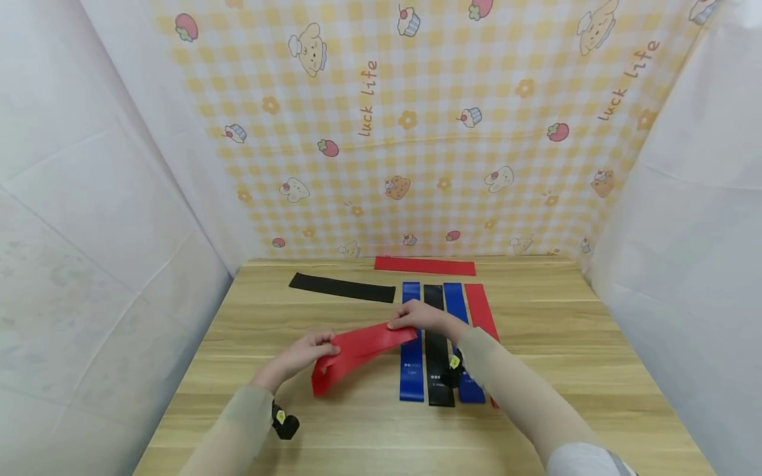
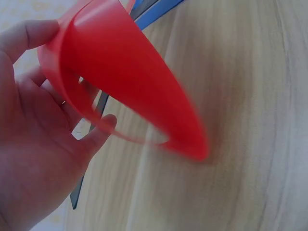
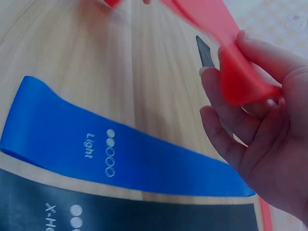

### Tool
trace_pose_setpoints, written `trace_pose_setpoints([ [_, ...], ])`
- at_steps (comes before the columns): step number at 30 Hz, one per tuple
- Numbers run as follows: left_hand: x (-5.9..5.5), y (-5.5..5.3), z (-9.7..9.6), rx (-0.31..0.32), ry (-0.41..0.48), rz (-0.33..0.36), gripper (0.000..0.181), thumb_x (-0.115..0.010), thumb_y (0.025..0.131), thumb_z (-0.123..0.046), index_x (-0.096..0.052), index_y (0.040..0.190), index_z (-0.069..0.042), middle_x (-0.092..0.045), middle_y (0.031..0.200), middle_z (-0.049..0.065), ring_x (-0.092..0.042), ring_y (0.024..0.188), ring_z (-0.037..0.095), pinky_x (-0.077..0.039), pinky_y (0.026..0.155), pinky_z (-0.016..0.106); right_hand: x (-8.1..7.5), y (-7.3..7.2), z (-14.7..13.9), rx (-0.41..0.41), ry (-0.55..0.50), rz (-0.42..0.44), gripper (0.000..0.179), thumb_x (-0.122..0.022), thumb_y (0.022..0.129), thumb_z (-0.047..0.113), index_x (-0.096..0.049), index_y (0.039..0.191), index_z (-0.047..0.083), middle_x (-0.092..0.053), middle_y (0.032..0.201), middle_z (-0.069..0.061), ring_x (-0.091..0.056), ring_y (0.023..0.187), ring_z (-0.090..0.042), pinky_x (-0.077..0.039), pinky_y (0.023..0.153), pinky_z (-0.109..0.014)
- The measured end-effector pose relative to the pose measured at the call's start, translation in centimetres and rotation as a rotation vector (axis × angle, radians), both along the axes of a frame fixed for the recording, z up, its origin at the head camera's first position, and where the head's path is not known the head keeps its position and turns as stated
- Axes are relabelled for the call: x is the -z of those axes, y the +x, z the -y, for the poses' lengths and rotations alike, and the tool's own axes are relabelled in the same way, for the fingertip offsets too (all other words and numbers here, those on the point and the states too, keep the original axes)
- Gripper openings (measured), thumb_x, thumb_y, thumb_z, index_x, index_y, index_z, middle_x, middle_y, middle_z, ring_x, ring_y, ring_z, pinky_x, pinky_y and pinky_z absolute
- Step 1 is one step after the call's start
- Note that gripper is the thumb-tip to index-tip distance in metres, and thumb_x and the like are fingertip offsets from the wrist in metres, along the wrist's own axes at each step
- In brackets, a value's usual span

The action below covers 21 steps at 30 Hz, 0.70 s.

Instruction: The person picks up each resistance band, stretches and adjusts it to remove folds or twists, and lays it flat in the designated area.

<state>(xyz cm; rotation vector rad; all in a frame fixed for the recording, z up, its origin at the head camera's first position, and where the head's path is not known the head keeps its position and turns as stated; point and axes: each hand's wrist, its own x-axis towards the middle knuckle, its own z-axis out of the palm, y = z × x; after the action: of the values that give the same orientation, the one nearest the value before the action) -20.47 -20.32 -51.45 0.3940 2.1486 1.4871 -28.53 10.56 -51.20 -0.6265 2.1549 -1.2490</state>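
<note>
A red resistance band (image 1: 366, 345), a flat loop, is held above the table between both hands. My left hand (image 1: 308, 352) pinches it near its left end, which hangs open as a loop in the left wrist view. With thumb and fingers, my right hand (image 1: 421, 316) grips the upper right end. In the right wrist view that end of the band (image 3: 238, 79) bulges out between the fingers. Just below the right hand lies a blue resistance band (image 3: 120, 149) marked "Light", overlapped by the held band's right tip in the head view.
Right of that blue band lie a black band (image 1: 439, 393), a second blue band (image 1: 455, 297) and a red band (image 1: 479, 304), side by side, partly under the right arm. Farther back are a black band (image 1: 342, 288) and another red band (image 1: 425, 266). White curtains (image 1: 684, 231) flank the wooden table (image 1: 369, 436).
</note>
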Motion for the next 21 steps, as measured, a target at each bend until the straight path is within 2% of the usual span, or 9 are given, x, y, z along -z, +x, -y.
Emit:
trace_pose_setpoints([
  [4, 0.7, 0.1, -0.4, 0.002, -0.007, 0.026, 0.016, -0.060, 0.095, -0.020, -0.057, 0.094, -0.004, -0.061, 0.077, 0.003, -0.059, 0.067, 0.015, -0.046, 0.064, 0.028, 0.7, 0.4, -0.7, 0.028, -0.017, 0.048, 0.025, -0.066, 0.093, 0.026, -0.069, 0.078, 0.006, -0.056, 0.062, 0.001, -0.048, 0.055, -0.012, -0.038, 0.058, -0.026],
  [7, 1.2, 0.4, -0.8, 0.001, -0.024, 0.039, 0.019, -0.064, 0.093, -0.023, -0.057, 0.091, -0.006, -0.058, 0.074, 0.001, -0.056, 0.065, 0.012, -0.044, 0.062, 0.025, 1.2, 0.7, -1.3, 0.060, -0.057, 0.153, 0.022, -0.066, 0.093, 0.024, -0.073, 0.090, 0.004, -0.064, 0.069, -0.003, -0.056, 0.057, -0.013, -0.048, 0.059, -0.025],
  [10, 1.8, 0.5, -1.0, 0.020, -0.024, 0.064, 0.019, -0.066, 0.092, -0.023, -0.058, 0.093, -0.006, -0.058, 0.076, -0.001, -0.055, 0.067, 0.011, -0.043, 0.062, 0.024, 2.0, 1.0, -1.9, 0.098, -0.098, 0.258, 0.023, -0.066, 0.093, 0.022, -0.072, 0.101, 0.001, -0.068, 0.077, -0.008, -0.063, 0.060, -0.016, -0.056, 0.062, -0.032],
  [16, 2.5, 0.6, -1.1, 0.054, -0.036, 0.110, 0.021, -0.068, 0.090, -0.019, -0.062, 0.105, -0.005, -0.061, 0.096, 0.005, -0.059, 0.081, 0.018, -0.049, 0.070, 0.029, 3.7, 1.2, -3.2, 0.205, -0.141, 0.359, 0.024, -0.065, 0.094, 0.019, -0.068, 0.107, -0.001, -0.067, 0.079, -0.011, -0.063, 0.060, -0.017, -0.056, 0.059, -0.033],
  [21, 2.9, 0.7, -0.9, 0.049, -0.102, 0.151, 0.023, -0.070, 0.088, -0.020, -0.062, 0.105, -0.006, -0.059, 0.095, 0.004, -0.057, 0.082, 0.016, -0.047, 0.070, 0.028, 4.7, 1.5, -4.1, 0.232, -0.178, 0.445, 0.023, -0.061, 0.096, 0.013, -0.066, 0.112, -0.002, -0.068, 0.082, -0.015, -0.067, 0.065, -0.019, -0.057, 0.060, -0.035],
])
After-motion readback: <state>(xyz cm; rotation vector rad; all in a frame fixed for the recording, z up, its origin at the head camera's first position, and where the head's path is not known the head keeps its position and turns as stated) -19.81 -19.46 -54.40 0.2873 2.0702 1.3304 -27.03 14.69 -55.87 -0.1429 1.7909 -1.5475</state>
